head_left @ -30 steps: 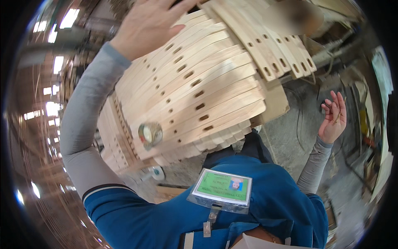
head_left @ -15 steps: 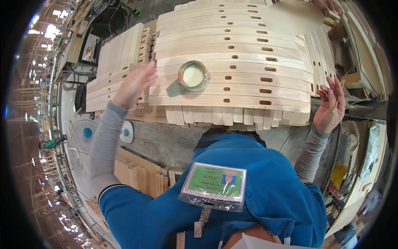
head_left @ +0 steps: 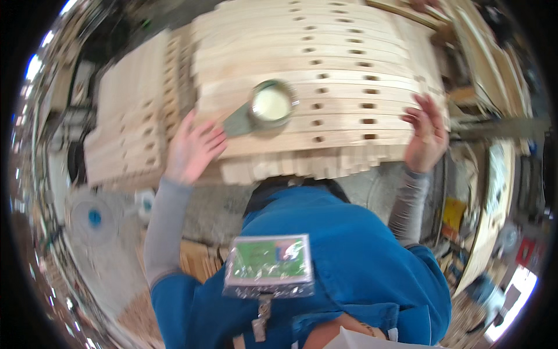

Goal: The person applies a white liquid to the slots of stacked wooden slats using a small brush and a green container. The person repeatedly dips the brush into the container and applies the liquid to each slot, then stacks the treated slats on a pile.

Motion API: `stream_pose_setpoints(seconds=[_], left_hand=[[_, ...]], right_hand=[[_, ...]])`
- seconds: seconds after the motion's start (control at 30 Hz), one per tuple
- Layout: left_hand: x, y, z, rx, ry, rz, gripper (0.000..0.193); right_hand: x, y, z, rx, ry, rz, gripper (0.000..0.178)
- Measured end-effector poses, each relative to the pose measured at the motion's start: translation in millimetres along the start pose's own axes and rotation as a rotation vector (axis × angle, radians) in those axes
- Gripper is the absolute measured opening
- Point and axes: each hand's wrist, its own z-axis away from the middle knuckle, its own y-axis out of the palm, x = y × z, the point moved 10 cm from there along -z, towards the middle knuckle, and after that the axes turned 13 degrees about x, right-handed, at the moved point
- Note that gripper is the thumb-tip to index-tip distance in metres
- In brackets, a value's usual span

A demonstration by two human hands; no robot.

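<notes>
Rows of pale wooden slats [head_left: 343, 125] with oval slots lie side by side in front of me. On them stands a round cup [head_left: 272, 103] with cream-coloured contents. A flat grey-green piece [head_left: 239, 120] juts from the cup's lower left side; I cannot tell whether it is joined to it. My left hand [head_left: 195, 146] is open, fingers spread, its fingertips close beside that piece; contact is unclear. Over the right end of the slats, my right hand [head_left: 427, 136] is raised with fingers partly bent and apart, and nothing shows in it. Both hands are somewhat blurred.
A second stack of slotted slats [head_left: 125, 110] stands to the left. Part of another person's hand [head_left: 424, 4] shows at the far right. Boards [head_left: 488, 52] line the right side. A fan-like round thing [head_left: 93, 218] is low at the left, and wood pieces [head_left: 200, 262] lie below.
My left hand has come down and its fingers have spread toward the grey-green piece. My right hand has moved inward over the slat ends. The whole view has shifted and blurred.
</notes>
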Motion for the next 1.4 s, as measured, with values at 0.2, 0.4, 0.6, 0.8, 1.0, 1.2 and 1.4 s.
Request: stream_pose_setpoints(seconds=[0.2,0.4,0.6,0.8,1.0,1.2,1.4], left_hand=[[12.0,-1.9,-5.8,0.027,0.207,0.028,0.038],[33.9,25.3,-22.9,-0.014,0.385,0.058,0.032],[59.1,44.0,-26.5,-0.049,0.457,0.123,0.039],[66.0,38.6,10.8,-0.256,0.595,0.092,0.034],[72.9,28.3,30.4,-0.232,0.699,0.221,0.034],[35.0,64.4,6.2,-0.035,0.717,0.222,0.036],[-4.3,99.7,14.5,-0.081,0.793,-0.097,0.034]], right_hand=[[5.1,-6.5,-55.7,0.173,-0.117,0.103,0.028],[-86.3,-62.9,-181.4,0.391,-0.156,0.416,0.035],[-193.4,-67.1,-260.0,0.478,-0.038,0.468,0.051],[-231.8,-35.9,-264.7,0.517,0.203,-0.165,0.056],[-231.1,-28.7,-256.7,0.456,0.306,-0.205,0.056],[-199.0,-40.2,-271.8,0.379,0.012,0.225,0.053],[-38.5,-9.6,-224.3,0.59,-0.146,0.009,0.06]])
